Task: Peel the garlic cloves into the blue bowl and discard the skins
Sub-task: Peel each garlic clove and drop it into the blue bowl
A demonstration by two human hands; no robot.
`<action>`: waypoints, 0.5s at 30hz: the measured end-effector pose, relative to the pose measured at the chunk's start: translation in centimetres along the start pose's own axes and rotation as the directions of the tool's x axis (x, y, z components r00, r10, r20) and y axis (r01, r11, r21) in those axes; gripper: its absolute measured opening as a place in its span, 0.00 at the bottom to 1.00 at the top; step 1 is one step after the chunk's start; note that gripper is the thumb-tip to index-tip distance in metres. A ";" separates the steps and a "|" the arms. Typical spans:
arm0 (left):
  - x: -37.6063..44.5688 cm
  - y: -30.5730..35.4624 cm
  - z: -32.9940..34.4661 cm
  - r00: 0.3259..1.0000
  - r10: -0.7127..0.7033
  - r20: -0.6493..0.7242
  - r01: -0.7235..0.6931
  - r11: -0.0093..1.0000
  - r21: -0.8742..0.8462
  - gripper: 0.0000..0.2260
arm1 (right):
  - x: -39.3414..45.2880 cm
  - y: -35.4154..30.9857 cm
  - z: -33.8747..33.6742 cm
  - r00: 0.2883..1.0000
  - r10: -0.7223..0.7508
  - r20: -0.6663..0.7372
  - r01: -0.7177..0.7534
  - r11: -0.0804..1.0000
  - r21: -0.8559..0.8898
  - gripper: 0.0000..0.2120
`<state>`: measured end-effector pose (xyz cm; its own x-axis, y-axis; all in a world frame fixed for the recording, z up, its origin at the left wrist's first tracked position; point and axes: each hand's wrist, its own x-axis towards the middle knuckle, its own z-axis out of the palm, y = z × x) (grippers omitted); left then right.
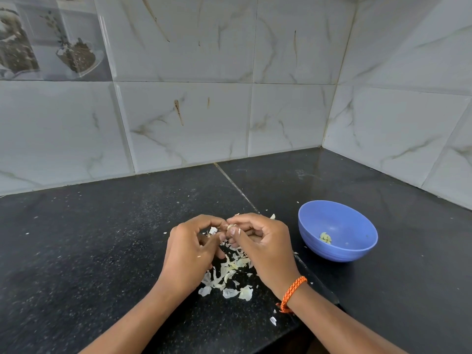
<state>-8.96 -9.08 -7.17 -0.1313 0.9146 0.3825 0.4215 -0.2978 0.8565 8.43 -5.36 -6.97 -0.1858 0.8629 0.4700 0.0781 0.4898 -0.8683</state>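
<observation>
Over the speckled black stone worktop [102, 251], our left hand [190, 254] and right hand [260, 249] pinch a small pale garlic clove [231, 228] above loose papery skins [229, 272]. Mid-peel, we judge; next it needs dropping into the round blue plastic bowl [357, 254] nearby.

Polished stone, glazed tile, matt plastic and papery garlic skin

The countertop [102, 238] is black speckled stone, polished enough to throw a dull sheen toward 1 o'clock, and dusted with pale flecks. The wall tiles [191, 123] behind are glossy, marble-patterned ceramic with brownish streaks; at 10 o'clock a printed decor tile [51, 37] shines with window glare. The blue bowl [337, 232] at 3 o'clock looks like smooth, matt plastic, and the peeled cloves [325, 237] inside it are pale and waxy. The garlic skins [229, 274] at centre are thin, dry, papery and translucent white. A braided orange thread bracelet [293, 293] on the right wrist looks like woven cord.
</observation>
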 end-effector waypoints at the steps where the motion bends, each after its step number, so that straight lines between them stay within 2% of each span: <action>1: 0.0 0.1 0.0 1.000 0.018 0.001 -0.018 1.000 0.014 0.10 | 0.2 0.0 -0.1 1.000 0.025 -0.007 -0.025 0.999 0.033 0.06; 7: 0.2 0.4 -0.2 0.994 0.101 -0.044 -0.097 0.991 0.087 0.06 | 0.5 -0.2 -0.9 0.991 0.121 0.052 -0.130 0.964 0.234 0.07; 15: 0.4 0.0 -0.4 0.988 0.129 -0.083 -0.115 0.981 0.155 0.04 | 0.6 0.0 -0.8 0.988 0.124 0.091 -0.140 0.969 0.203 0.07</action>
<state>-9.36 -8.86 -6.85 -0.1499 0.8425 0.5174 0.5681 -0.3549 0.7425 9.15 -4.73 -6.57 -0.2628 0.9020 0.3425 -0.0971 0.3284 -0.9395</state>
